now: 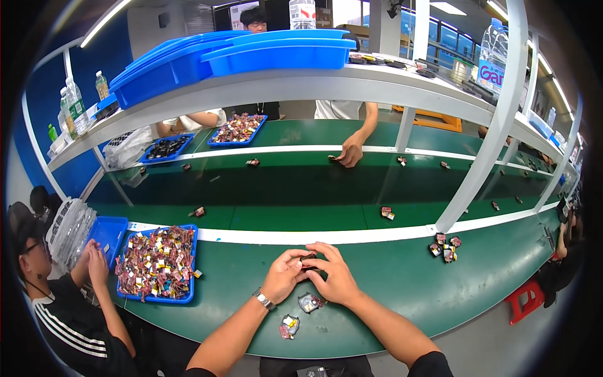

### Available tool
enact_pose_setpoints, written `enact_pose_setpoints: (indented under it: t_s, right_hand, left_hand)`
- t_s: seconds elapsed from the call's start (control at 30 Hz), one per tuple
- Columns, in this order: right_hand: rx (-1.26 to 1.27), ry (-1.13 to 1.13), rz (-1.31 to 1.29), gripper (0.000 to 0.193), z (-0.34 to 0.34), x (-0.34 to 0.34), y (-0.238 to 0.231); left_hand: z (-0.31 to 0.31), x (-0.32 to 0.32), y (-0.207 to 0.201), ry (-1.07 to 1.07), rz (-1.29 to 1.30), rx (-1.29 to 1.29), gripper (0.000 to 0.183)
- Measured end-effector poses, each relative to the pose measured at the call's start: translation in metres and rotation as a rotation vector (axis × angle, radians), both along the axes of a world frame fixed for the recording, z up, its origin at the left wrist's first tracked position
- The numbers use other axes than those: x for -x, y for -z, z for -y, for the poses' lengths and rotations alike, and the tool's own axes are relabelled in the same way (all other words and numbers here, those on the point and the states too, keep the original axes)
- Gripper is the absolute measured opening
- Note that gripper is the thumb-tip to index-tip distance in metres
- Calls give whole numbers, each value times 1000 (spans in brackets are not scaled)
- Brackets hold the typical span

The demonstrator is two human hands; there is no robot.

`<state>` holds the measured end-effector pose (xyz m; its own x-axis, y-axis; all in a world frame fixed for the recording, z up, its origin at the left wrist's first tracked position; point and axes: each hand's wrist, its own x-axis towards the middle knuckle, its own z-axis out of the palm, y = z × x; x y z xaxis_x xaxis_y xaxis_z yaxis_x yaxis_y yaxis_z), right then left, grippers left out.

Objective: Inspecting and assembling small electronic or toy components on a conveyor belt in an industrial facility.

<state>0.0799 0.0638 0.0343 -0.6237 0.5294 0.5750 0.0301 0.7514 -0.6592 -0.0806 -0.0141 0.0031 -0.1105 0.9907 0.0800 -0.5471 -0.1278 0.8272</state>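
Between my two hands, over the near side of the green table [402, 295], is a small dark part with a reddish piece [307, 258]. My left hand [281, 276], with a metal-band watch at the wrist, grips it with bent fingers. From the other side my right hand [335, 279] closes on the same part, thumb and fingers against it. The fingers cover most of it, so its exact kind is hidden. Just below my hands lie a rounded part with a clear-grey face [309, 303] and a similar part with a yellow and white label [289, 326].
To the left, a blue tray [157, 300] is heaped with small reddish wired parts. Several black parts [449, 252] cluster at right by a white post [480, 144]. Spaced parts lie along the dark belt [282, 182], where a co-worker's hand [350, 151] touches one. Another person sits left.
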Motion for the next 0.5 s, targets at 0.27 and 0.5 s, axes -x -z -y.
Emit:
enact_pose_setpoints:
  t_s: [0.27, 0.5]
  right_hand:
    - [-222, 143, -100, 15, -2, 3, -8]
    - [-278, 169, -6, 15, 3, 3, -8]
  left_hand:
    - [0, -2, 1, 17, 37, 32, 29]
    - [1, -3, 0, 1, 27, 94, 29]
